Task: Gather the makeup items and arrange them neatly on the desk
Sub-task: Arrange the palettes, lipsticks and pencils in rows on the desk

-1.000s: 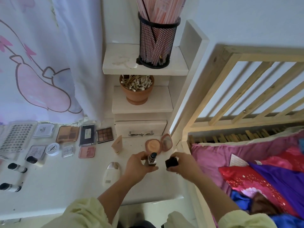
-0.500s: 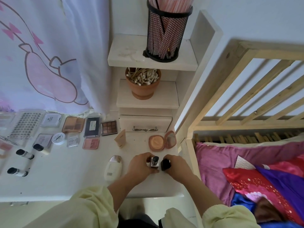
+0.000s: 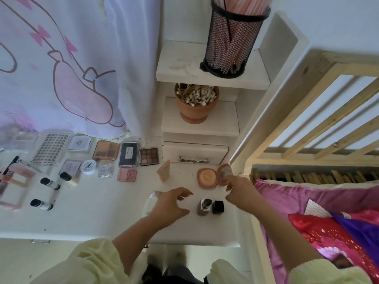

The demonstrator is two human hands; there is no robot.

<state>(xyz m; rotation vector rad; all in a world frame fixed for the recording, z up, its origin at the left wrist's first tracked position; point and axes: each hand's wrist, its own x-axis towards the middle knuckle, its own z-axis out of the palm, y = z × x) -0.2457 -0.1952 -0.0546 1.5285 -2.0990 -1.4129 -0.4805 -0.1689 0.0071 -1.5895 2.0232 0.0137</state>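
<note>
A small uncapped bottle (image 3: 204, 206) stands upright on the white counter (image 3: 102, 214), and its black cap (image 3: 218, 207) sits just beside it on the right, the two close enough that they may be touching. The left hand (image 3: 171, 206) hovers just left of the bottle with fingers spread and curled, holding nothing. The right hand (image 3: 239, 190) reaches toward the open peach compact (image 3: 213, 177) behind the bottle; its fingertips (image 3: 228, 182) are at the raised lid, though the blur hides whether they pinch it or only touch it. A pale oval case (image 3: 151, 199) lies partly under the left hand. Further left, palettes are set out in a row near the curtain (image 3: 71, 68): a tan palette (image 3: 106, 150), a dark palette (image 3: 128, 154) and a brown eyeshadow palette (image 3: 149, 156), with a pink blush pan (image 3: 127, 174) and a white jar (image 3: 88, 166) in front of them. Three black-capped tubes (image 3: 50, 183) lie near the counter's left end.
</note>
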